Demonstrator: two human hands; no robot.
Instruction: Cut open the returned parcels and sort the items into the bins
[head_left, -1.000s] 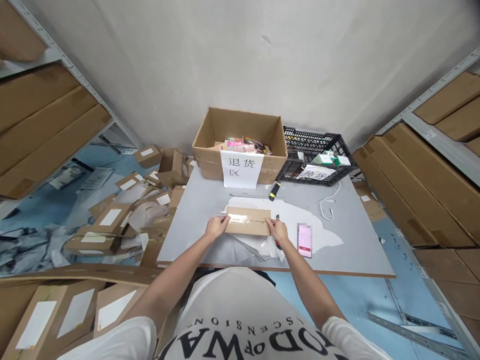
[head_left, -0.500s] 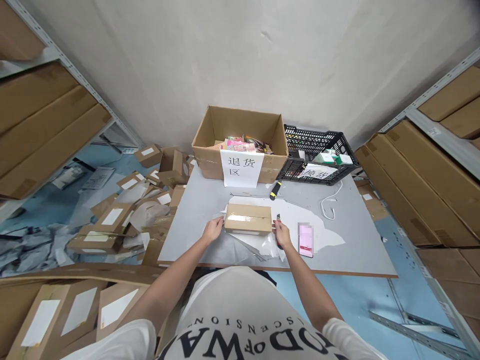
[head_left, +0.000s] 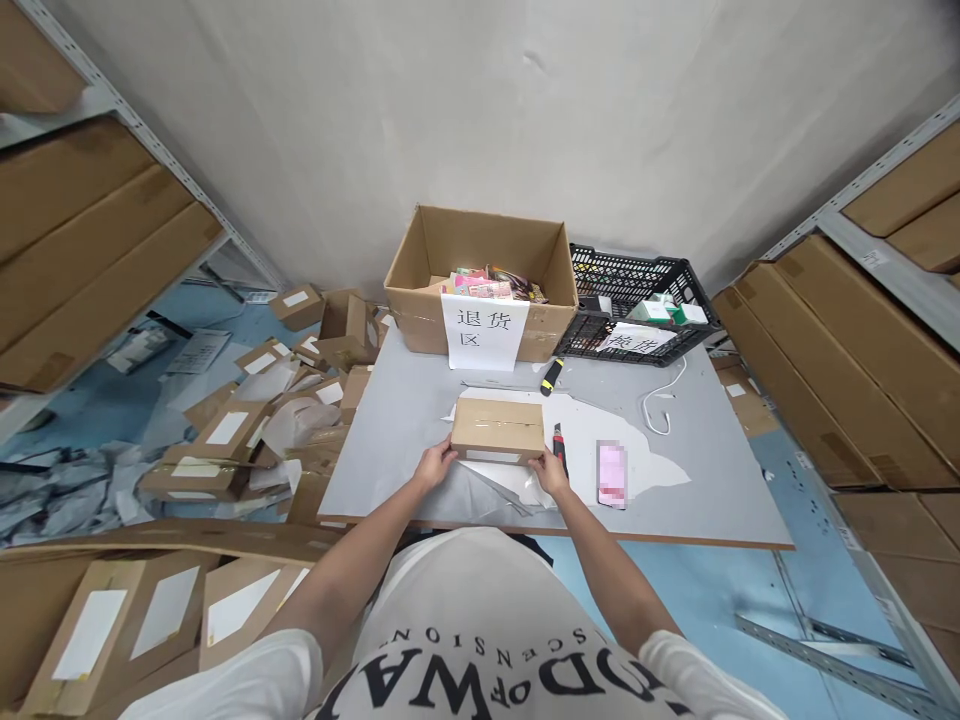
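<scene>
A small closed cardboard box (head_left: 497, 425) is between my two hands on the table, its front side and part of a white label facing me. My left hand (head_left: 436, 465) grips its front left corner. At the front right corner, the fingers of my right hand (head_left: 551, 474) are closed on the box. Just right of that hand lies a red and black utility knife (head_left: 559, 445), apart from the fingers. Clear plastic wrapping (head_left: 530, 490) sits under and in front of the box.
Behind stand a large open carton (head_left: 550, 330) with colourful packets and a black plastic crate (head_left: 581, 335). A phone (head_left: 612, 473), a white cable (head_left: 649, 408) and a yellow-black cutter (head_left: 552, 377) lie on the table (head_left: 712, 480). Cartons (head_left: 225, 430) pile up at left; shelves flank both sides.
My right hand has come off the utility knife, which now lies on the table, and holds the box's front right corner. My left hand has shifted slightly onto the front left corner.
</scene>
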